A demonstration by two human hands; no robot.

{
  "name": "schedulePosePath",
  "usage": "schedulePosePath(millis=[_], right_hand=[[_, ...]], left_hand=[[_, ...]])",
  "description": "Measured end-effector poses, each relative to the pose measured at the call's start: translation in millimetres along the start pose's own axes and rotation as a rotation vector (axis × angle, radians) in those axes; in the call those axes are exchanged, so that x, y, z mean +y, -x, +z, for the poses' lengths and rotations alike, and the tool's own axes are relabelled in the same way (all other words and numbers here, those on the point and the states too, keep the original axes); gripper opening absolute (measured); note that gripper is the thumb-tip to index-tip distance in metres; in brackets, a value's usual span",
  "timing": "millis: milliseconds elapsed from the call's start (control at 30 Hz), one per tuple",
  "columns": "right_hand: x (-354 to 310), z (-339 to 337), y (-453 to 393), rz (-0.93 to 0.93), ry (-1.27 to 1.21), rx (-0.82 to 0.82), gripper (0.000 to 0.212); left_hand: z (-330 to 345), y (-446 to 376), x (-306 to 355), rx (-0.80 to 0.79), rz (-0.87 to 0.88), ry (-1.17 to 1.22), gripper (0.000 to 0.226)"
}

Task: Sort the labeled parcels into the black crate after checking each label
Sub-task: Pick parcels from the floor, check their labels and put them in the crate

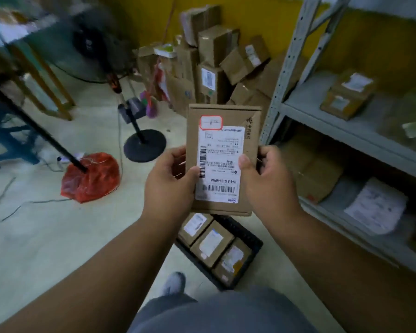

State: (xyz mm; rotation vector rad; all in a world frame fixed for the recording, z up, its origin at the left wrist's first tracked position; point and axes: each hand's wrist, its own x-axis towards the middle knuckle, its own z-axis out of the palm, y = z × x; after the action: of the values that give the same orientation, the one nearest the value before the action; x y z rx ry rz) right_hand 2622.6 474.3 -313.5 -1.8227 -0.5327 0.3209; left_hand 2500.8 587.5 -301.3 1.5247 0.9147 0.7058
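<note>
I hold a flat brown cardboard parcel (pixel 250 140) upright in front of me, its white shipping label (pixel 220 164) facing me upside down, with a small red-bordered sticker above it. My left hand (pixel 171 181) grips the parcel's left edge, thumb on the label. My right hand (pixel 267 179) grips the right edge, thumb on the label too. Below the parcel, on the floor, sits the black crate (pixel 252 239) with three labeled brown boxes (pixel 211 243) packed side by side.
A grey metal shelf rack (pixel 346 131) on the right holds labeled boxes and a padded mailer. A pile of cardboard boxes (pixel 214 66) leans against the yellow wall. A fan stand base (pixel 144 145), a red plastic bag (pixel 91 176) and cables lie on the floor at left.
</note>
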Motion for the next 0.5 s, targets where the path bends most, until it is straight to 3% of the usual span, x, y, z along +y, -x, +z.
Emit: schedulePosePath(millis=[167,267,500], right_hand=[[15,-7,-11,0.141,0.033,0.391,0.010],[14,3,-6,0.210,0.114,0.545,0.005],[40,38,11,0.355,0.199,0.673,0.021]], left_hand=[[30,-67,-4,-0.409,0.069,-0.057,0.033],[38,-97,-8,-0.531,0.069,-0.095,0.036],[42,-120,-41,-0.718,0.103,-0.380,0.038]])
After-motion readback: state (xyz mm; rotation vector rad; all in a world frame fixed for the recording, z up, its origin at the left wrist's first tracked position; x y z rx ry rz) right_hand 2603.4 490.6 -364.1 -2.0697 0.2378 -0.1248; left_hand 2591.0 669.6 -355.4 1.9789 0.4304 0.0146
